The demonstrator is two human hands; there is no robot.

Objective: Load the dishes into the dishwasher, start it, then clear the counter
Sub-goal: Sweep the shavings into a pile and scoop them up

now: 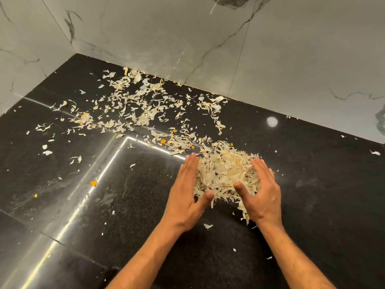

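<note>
A heap of pale, papery vegetable peels (226, 174) lies on the black stone counter (325, 184). My left hand (186, 190) presses against the heap's left side with straight fingers, thumb spread out below it. On the right side my right hand (261, 191) cups the heap, fingers gently bent and thumb pushed into the peels. Both hands enclose the heap between them. More loose peels (135, 105) with a few orange bits are scattered toward the back left corner.
Grey marble wall tiles (208, 38) rise behind and to the left of the counter, meeting in a corner. Bright light reflections streak across the counter's left half. Stray flakes (375, 152) dot the right side and front.
</note>
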